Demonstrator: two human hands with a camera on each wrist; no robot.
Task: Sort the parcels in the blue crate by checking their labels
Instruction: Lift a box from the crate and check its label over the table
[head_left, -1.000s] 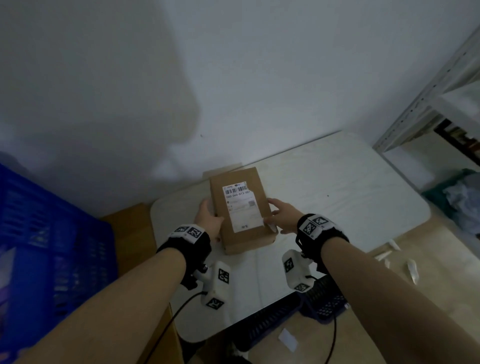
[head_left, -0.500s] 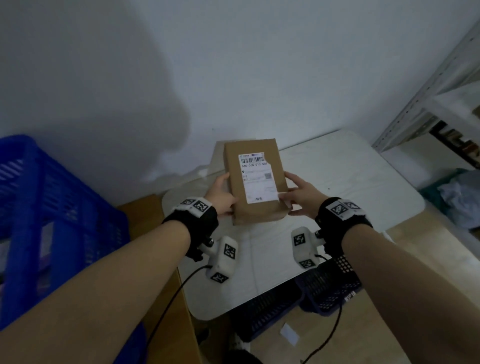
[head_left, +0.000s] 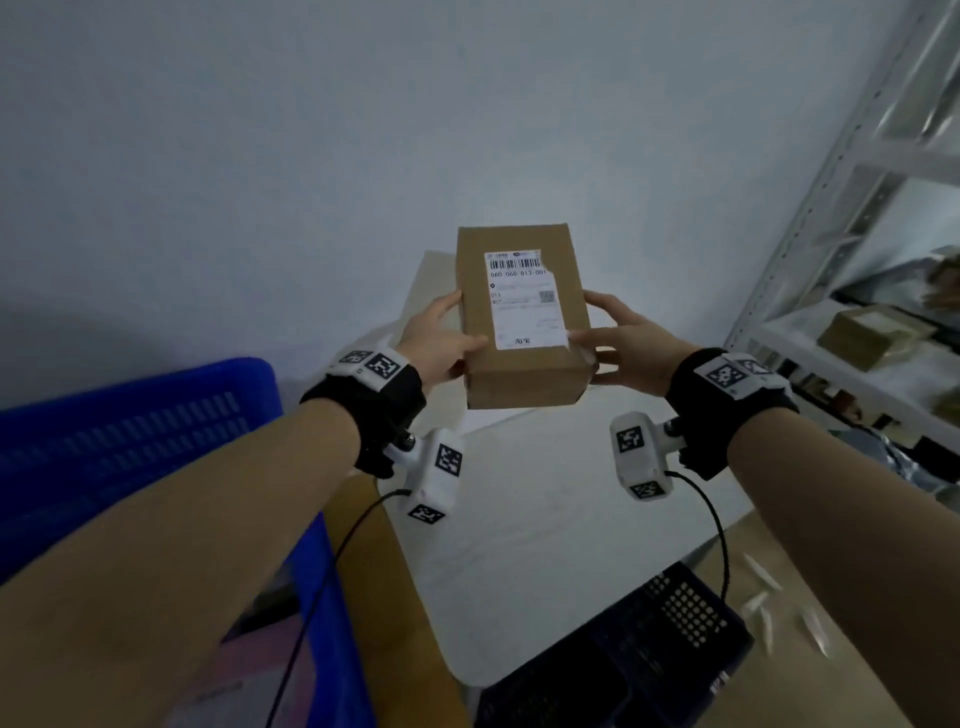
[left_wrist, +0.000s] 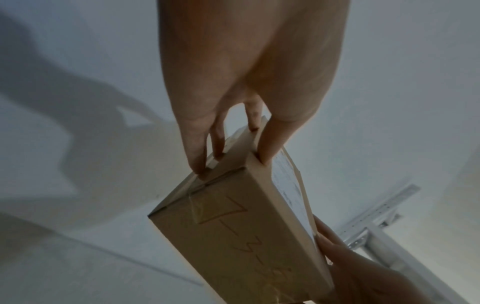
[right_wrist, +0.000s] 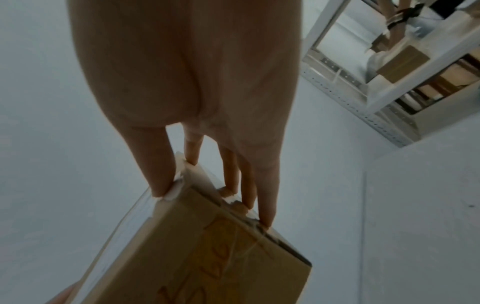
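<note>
A brown cardboard parcel (head_left: 522, 317) with a white barcode label (head_left: 524, 299) facing me is held up in the air in front of the wall. My left hand (head_left: 441, 338) grips its left side, thumb on the front face and fingers behind. My right hand (head_left: 618, 338) grips its right side the same way. In the left wrist view the parcel (left_wrist: 244, 232) shows handwritten marks on its end face, and so does the parcel (right_wrist: 207, 257) in the right wrist view. The blue crate (head_left: 140, 441) stands low at the left.
A white table (head_left: 545, 519) lies below the parcel. A dark perforated basket (head_left: 639, 649) sits under its near edge. A grey metal shelf rack (head_left: 857, 234) with boxes (head_left: 872, 332) stands at the right. Paper scraps (head_left: 769, 608) lie on the floor.
Both hands have lifted the parcel off the table and raised it toward my head. The label now faces me more squarely.
</note>
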